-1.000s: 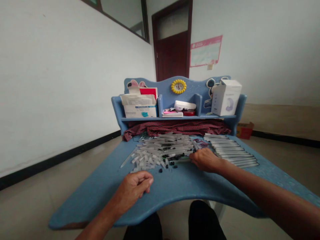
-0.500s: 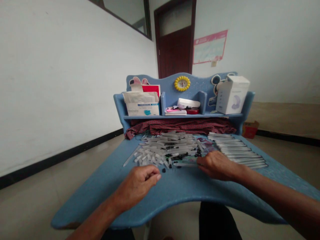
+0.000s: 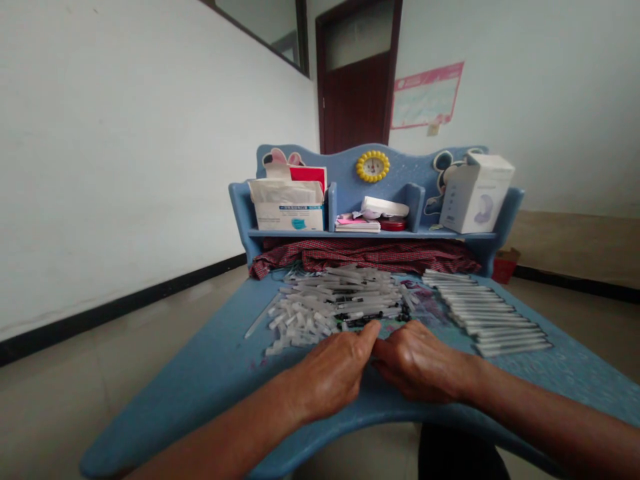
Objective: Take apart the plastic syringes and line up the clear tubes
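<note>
My left hand point(image 3: 333, 373) and my right hand point(image 3: 420, 363) meet at the near side of the heap, thumbs and fingers closed. Whatever lies between them is hidden behind the fingers. Just beyond are small black pen parts point(image 3: 357, 321) and a heap of translucent white pen barrels point(image 3: 350, 283). Short whitish pen caps point(image 3: 295, 323) are spread to the left of these. On the right side of the desk, slim pale pens point(image 3: 485, 307) with dark ends lie side by side in a slanted row.
The blue desk point(image 3: 195, 373) has a curved front edge. At its back, a checked cloth point(image 3: 370, 257) lies bunched under a shelf point(image 3: 300, 234) bearing a mask box point(image 3: 287, 217) and a white carton point(image 3: 477, 193). One long thin tube point(image 3: 257, 322) lies at the heap's left.
My left hand has moved right and forward to meet my right hand. The translucent barrel beside my right hand is no longer visible. The view has shifted slightly.
</note>
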A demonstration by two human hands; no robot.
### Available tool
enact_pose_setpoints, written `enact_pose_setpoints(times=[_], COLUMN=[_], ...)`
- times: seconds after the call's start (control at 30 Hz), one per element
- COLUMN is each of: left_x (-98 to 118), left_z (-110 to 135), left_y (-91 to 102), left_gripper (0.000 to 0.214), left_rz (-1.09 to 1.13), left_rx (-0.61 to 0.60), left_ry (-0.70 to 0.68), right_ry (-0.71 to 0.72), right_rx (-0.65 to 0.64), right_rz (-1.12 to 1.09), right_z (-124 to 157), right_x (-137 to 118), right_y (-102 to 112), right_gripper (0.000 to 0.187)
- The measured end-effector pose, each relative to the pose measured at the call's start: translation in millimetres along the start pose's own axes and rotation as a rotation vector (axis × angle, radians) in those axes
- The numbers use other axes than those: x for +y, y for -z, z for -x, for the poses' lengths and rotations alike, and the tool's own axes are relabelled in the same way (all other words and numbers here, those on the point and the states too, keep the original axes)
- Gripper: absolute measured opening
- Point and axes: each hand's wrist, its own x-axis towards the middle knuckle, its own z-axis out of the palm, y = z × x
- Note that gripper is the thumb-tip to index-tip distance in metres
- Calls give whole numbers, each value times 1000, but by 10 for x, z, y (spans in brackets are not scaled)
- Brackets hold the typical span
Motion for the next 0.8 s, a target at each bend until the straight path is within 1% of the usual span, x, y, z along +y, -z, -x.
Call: enact_pose_setpoints(times=[0.1, 0.13, 0.2, 0.27, 0.3, 0.37, 0.43, 0.53, 0.67, 0.8], left_x=[-16, -17, -33, -78, -110, -186, -270, -402, -574, -667], left_z=[-100, -142, -237, -342, -394, -491, -564, -610, -567, -486], left_y=[156, 237, 420, 592, 661, 743, 747, 653, 513, 470], left_gripper=[30, 26, 22, 22, 23, 21, 21, 21, 21, 19], left_rz=[-168, -208, -270, -322, -343, -388, -399, -369, -348, -381], left_rx=[-178, -210, -199, -139, -109, -117, -109, -78, -6, -20], left_ry=[-56, -73, -88, -56, -31, 9, 31, 22, -15, -46], right_ry=[-13, -39, -134, -258, -313, -386, -415, -409, -397, -380], right_rx=[23, 33, 44, 34, 23, -18, -73, -122, -165, -222], right_rz=[-57, -87, -154, -203, -210, -199, -180, -151, -90, -35], right_z=[-35, -49, -76, -100, -108, -115, -114, -119, -151, -157], right_x=[69, 119, 260, 430, 514, 654, 742, 786, 760, 717], right_y=[57, 79, 110, 109, 94, 38, -37, -139, -192, -197], right_gripper=[20, 20, 23, 23, 22, 20, 20, 22, 24, 21])
